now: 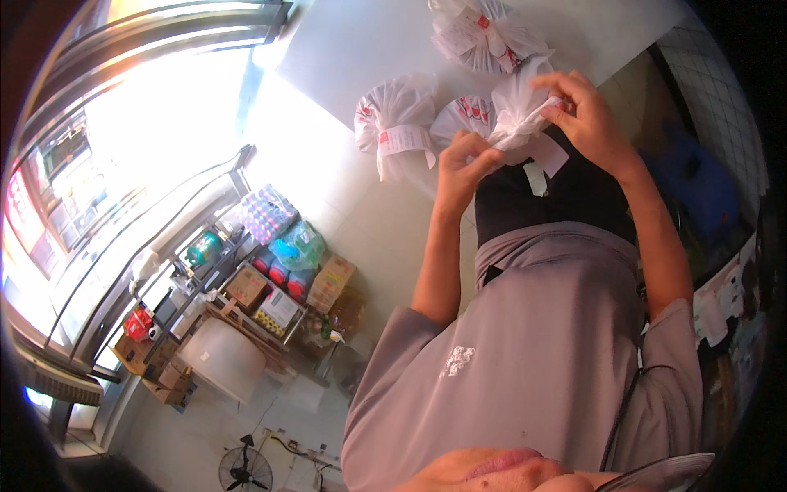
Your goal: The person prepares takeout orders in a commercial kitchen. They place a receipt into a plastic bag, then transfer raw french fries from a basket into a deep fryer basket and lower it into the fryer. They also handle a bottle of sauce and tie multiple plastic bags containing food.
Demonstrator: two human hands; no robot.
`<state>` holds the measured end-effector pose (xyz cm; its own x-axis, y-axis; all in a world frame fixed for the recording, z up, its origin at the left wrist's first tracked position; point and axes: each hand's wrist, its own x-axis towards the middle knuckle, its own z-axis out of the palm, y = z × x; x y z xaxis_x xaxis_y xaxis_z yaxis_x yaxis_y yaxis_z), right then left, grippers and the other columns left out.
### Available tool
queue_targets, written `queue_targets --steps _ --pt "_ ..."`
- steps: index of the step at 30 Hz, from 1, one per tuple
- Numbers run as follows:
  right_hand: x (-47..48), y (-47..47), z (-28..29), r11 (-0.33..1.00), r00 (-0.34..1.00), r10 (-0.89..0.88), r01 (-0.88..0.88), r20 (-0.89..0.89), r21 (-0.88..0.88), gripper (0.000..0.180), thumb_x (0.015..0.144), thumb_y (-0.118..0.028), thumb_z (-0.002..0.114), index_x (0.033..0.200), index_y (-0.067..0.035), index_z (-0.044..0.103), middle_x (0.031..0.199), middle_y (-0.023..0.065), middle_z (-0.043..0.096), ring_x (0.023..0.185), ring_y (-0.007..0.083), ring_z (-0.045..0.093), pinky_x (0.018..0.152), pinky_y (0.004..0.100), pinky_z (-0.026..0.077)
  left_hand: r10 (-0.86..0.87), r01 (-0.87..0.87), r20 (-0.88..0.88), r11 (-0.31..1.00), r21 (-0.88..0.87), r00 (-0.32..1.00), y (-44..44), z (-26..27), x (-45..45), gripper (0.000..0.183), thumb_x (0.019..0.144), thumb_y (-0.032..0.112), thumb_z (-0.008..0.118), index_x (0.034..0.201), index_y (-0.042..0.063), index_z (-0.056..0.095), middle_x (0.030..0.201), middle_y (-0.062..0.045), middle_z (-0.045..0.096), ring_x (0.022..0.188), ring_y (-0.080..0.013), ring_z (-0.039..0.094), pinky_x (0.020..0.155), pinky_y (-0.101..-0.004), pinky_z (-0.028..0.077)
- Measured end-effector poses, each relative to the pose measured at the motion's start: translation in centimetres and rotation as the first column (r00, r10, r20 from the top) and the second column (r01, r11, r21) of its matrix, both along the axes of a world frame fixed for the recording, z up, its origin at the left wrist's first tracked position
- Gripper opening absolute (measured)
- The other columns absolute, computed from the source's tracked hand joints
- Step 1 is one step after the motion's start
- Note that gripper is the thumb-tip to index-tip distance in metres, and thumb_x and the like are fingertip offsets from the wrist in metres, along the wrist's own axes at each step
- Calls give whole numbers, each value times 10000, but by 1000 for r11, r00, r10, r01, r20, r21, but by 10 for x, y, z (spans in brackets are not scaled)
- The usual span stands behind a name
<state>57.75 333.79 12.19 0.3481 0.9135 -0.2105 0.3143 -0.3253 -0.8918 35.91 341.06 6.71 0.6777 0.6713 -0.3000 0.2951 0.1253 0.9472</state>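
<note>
A white plastic bag (pixel 522 117) with red print is pulled taut between my two hands at the table's near edge. My left hand (pixel 464 160) pinches one twisted end between thumb and fingers. My right hand (pixel 578 117) grips the other end, its index finger raised. A paper slip (pixel 547 154) hangs from the bag's near side. To the left stands a tied white plastic bag (pixel 396 120) with a paper slip wrapped around its neck. Farther back sits another tied bag (pixel 486 37) with a slip on it. What the bags contain is hidden.
The white table (pixel 369 43) extends away from me. Along the left window wall are shrink-wrapped bottles (pixel 268 213), cardboard boxes (pixel 331 284), a metal rack (pixel 203 273) and a pale plastic bin (pixel 224 357). A fan (pixel 246 467) is at the lower left. Something blue (pixel 701 178) lies in shadow on the right.
</note>
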Motion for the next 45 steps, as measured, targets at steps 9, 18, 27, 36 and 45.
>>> queue_targets --steps 9,18,27,36,45 --pt "19 -7 -27 993 904 -27 -23 428 112 156 915 -121 679 893 -23 559 897 98 576 826 298 613 740 382 490 107 -127 94 960 249 990 -6 -17 -23 104 797 33 759 835 9 666 1134 -91 565 1069 -231 522 928 -363 445" --pt "23 -28 -40 992 973 -26 -3 231 127 155 956 -99 629 876 18 565 889 102 579 814 271 602 743 352 481 37 -32 -16 969 243 999 3 -24 -32 108 819 109 739 834 24 674 1301 -127 543 1202 -288 515 1005 -408 400" --pt "25 -38 -40 994 984 -62 46 165 96 171 988 -111 602 907 36 571 902 87 568 826 224 586 759 327 474 43 -47 24 977 206 999 5 -25 -26 117 844 110 721 843 17 651 1258 -139 580 1192 -304 536 1034 -403 390" --pt "40 -108 -103 964 967 -233 243 99 -105 188 1047 -142 521 1131 -7 620 1085 119 635 1011 242 635 896 334 492 113 -123 81 983 134 990 1 -25 -23 177 869 68 706 1015 4 630 1205 -134 597 1131 -273 568 970 -366 444" --pt "-13 -225 -195 658 997 64 -77 -46 -749 431 1077 -267 422 1440 -35 446 1379 251 552 1243 386 557 1054 461 430 85 -84 -14 992 89 996 -2 -5 -26 259 925 74 686 1160 24 590 1185 -87 597 1081 -182 591 923 -334 488"
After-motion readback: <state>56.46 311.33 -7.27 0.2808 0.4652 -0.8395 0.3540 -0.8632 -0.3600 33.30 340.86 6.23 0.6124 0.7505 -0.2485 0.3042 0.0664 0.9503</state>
